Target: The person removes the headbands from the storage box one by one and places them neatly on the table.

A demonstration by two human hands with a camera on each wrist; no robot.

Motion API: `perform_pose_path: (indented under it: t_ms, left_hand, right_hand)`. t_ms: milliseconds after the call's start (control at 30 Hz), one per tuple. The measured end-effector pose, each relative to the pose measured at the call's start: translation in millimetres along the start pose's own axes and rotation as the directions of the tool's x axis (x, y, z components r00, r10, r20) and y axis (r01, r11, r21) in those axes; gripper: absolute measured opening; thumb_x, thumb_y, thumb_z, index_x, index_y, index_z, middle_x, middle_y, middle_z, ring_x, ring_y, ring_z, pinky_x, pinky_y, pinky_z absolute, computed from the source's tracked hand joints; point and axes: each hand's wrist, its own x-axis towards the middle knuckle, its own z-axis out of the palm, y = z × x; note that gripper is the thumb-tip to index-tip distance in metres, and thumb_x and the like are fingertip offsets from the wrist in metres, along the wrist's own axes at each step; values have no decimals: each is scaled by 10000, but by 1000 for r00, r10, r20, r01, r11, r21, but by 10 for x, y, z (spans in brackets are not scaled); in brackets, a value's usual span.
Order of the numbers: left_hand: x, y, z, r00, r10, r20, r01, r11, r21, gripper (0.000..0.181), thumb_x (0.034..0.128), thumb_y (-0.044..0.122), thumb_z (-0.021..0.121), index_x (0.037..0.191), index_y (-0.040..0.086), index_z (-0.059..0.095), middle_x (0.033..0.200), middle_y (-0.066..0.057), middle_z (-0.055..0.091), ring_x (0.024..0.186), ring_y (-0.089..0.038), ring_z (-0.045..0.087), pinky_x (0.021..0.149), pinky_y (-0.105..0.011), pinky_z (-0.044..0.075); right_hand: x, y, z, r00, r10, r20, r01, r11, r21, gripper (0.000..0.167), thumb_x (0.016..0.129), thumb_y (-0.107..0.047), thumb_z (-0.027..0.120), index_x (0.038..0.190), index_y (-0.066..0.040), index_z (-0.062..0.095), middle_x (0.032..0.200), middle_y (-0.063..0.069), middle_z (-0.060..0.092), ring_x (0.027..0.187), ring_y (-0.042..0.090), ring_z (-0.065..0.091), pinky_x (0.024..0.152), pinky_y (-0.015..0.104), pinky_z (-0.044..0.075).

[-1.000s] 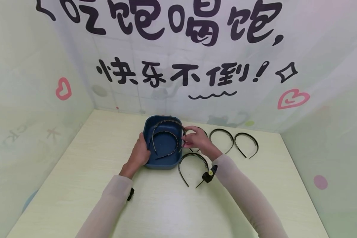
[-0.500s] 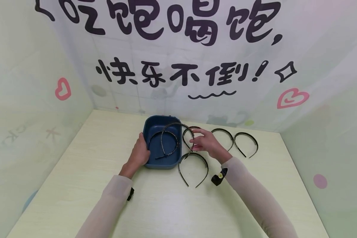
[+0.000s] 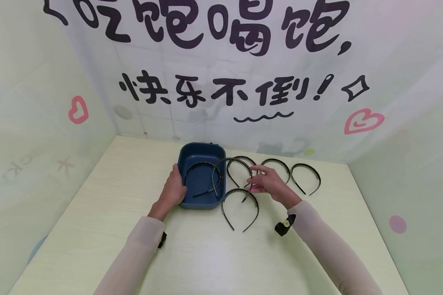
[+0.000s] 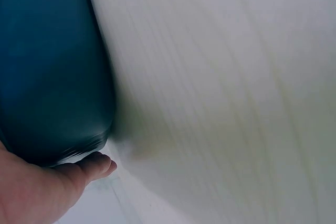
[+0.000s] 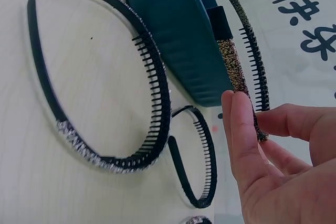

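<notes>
The right hand [image 3: 271, 185] is pinching a glittered headband [image 5: 232, 61] between thumb and fingers, near one side of its curve, and is holding it up off the worktop [image 3: 206, 256]. This headband is black with gold-toned glitter along the outside, and its inner teeth are showing in the right wrist view. In the head view its left arm is reaching over the right part of the blue box [image 3: 199, 206], while its right end is hanging above the near headband [image 3: 240, 190]. The left hand [image 3: 172, 189] is gripping the box at its left side; how all its fingers are lying I cannot tell. Inside the box, a second headband [image 3: 203, 163] is resting; whether the held one is touching it I cannot tell. Just right of the box's near corner, the near headband is lying on the worktop with its ends pointing toward the person. Farther back, three toothed headbands [image 3: 275, 160] are lying in a row, partly behind the right hand. Behind everything, a pale backdrop [image 3: 206, 127] is carrying black Chinese characters.
</notes>
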Motion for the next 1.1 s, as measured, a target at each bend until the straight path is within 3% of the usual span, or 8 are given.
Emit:
perform_pose_path:
  t_ms: [333, 767, 1100]
  left_hand:
    - [-2, -10, 7, 1000, -5, 5, 5, 1000, 10, 786, 924, -25, 468, 1530, -117, -24, 1518, -389, 248, 1372, -506, 350, 1101, -566, 357]
    - [-3, -11, 13, 1000, 0, -2, 0, 1000, -2, 789, 921, -34, 468, 1532, -111, -26, 1514, -390, 256, 1372, -505, 354, 1100, -566, 359]
    - [7, -7, 11, 1000, 1, -3, -1, 1000, -3, 785, 924, -27, 477, 1534, -108, -10, 1509, -390, 265, 1366, -503, 364, 1097, -565, 365]
  right_hand:
    - [-84, 157, -178, 999, 32, -28, -32, 999, 10, 550, 961, -30, 560, 1489, -101, 427, 1293, 318, 588, 679, 151, 683, 678, 271, 592]
    - [-207, 400, -369, 995, 70, -64, -71, 997, -5, 551, 953, -24, 554, 1486, -68, 418, 1253, 287, 627, 688, 149, 690, 664, 270, 589]
    - [-275, 576, -503, 992, 75, -105, -76, 997, -9, 547, 936, 11, 564, 1465, -25, 431, 1083, 195, 712, 653, 138, 669, 652, 281, 590]
